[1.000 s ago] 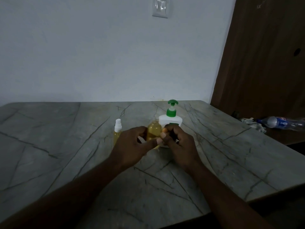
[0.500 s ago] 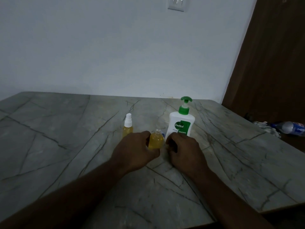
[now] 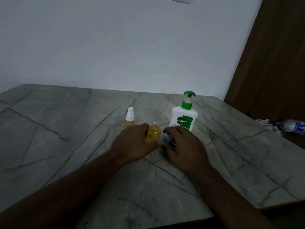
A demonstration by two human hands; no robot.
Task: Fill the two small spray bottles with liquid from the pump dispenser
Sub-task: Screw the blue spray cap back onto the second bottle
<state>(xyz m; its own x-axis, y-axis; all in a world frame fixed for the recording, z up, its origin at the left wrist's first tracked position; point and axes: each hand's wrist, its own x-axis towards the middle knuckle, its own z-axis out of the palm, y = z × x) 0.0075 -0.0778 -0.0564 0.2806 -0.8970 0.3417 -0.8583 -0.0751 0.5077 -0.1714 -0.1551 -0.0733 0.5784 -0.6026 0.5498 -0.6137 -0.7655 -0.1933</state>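
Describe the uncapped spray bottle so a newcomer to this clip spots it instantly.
On the marble table, look just left of the white pump dispenser with the green head. The uncapped bottle of yellow liquid stands there, the left hand curled round it. The capped bottle farther left wears a white spray top; this one's neck is bare.

A head-worn wide-angle camera faces forward and down over the table toward the wall. The left hand and right hand sit close, mid-frame.

A small clear spray bottle of yellow liquid stood capped. Beside it a matching uncapped bottle stood near the upright white, green-pumped dispenser.
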